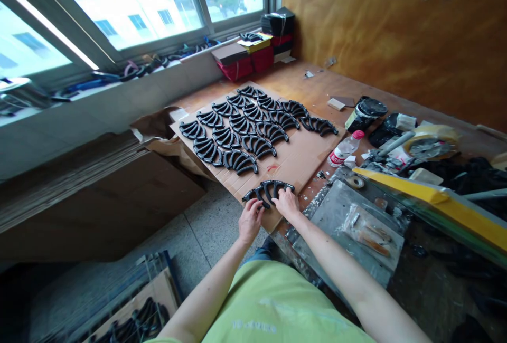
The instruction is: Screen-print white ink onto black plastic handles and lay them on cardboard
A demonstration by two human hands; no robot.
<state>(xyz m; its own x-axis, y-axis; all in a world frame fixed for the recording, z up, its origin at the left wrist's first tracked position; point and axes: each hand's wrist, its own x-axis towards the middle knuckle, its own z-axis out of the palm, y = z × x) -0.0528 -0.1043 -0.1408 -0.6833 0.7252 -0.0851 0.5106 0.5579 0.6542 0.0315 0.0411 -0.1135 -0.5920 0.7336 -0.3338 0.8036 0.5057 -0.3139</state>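
A fan-shaped group of black curved pieces [266,189] lies on the near end of a cardboard sheet [295,158]. My left hand [250,220] is at the group's left end, its fingers closed around the tip of one curved piece. At the right end, my right hand [287,203] has its fingers bent over another piece of the same group. Fingers partly hide the pieces' lower ends. Further up the sheet, rows of similar black fan-shaped groups [241,124] lie close together.
Right of the cardboard stand a red-capped bottle [345,148], a black-smeared jar [365,113] and a roll of clear tape [431,142]. A grey board [336,237] with a plastic bag of tools lies nearer. Red and black stacks [249,60] stand by the window. Cardboard sheets [99,206] lean at left.
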